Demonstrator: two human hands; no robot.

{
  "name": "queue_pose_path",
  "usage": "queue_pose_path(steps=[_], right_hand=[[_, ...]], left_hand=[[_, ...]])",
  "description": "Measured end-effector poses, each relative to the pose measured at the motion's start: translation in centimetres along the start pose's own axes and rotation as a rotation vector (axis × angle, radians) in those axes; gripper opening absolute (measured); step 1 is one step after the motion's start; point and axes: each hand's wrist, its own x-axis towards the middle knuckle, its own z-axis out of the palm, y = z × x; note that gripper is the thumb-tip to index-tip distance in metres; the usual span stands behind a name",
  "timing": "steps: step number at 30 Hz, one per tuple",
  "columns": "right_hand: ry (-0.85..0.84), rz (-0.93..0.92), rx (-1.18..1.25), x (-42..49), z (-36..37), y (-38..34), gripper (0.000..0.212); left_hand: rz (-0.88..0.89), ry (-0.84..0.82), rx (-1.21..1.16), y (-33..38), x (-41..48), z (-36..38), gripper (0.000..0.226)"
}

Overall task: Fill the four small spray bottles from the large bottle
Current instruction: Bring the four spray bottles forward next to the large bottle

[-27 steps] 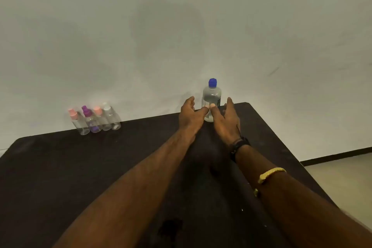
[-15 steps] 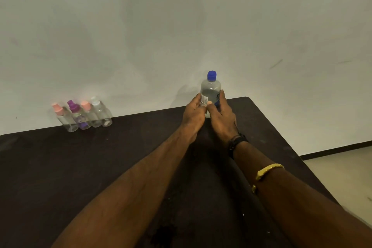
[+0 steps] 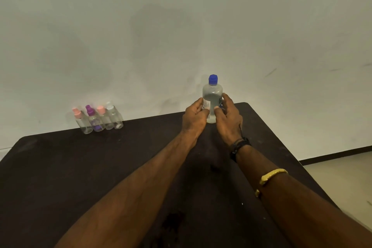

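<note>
Left hand (image 3: 194, 116) and right hand (image 3: 228, 118) both grip the large bottle (image 3: 212, 94), fingers curled round it, upright on the table (image 3: 80, 167), blue cap (image 3: 213, 79) on.

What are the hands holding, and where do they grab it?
The left hand and right hand grip the large clear plastic bottle with the blue cap round its labelled middle, one each side.
</note>
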Motion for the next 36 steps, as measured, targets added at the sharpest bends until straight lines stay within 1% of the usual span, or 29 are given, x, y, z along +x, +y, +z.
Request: queue_pose_path(steps=[2,6,11,15,22,29,36], right_hand=[[0.027,0.019,-0.002,-0.8,-0.5,-0.6,0.055],[0.053,0.017,0.031,-2.8,-1.4,-1.8,0.057],[0.053,0.030,0.077,-5.9,-2.6,-3.4,0.058],[0.052,0.019,0.109,-9.1,-3.4,-4.2,0.054],[0.059,-0.004,0.104,-14.1,-4.0,-4.3,0.053],[0.041,0.022,0.088,-18.3,-4.2,-3.4,0.056],[0.007,0.025,0.089,-20.6,-4.0,-2.6,0.054]], left_hand=[[0.027,0.029,0.036,0.6,-1.2,-0.5,0.039],[0.040,0.075,0.068,1.3,-3.5,-1.7,0.047],[0.065,0.089,0.055,2.2,-6.8,-3.2,0.042],[0.077,0.073,0.074,2.5,-10.1,-4.3,0.041],[0.084,0.103,0.049,1.8,-15.7,-4.8,0.041],[0.039,0.110,0.034,0.7,-19.8,-5.3,0.040],[-0.005,0.124,0.009,-0.5,-22.2,-5.6,0.043]])
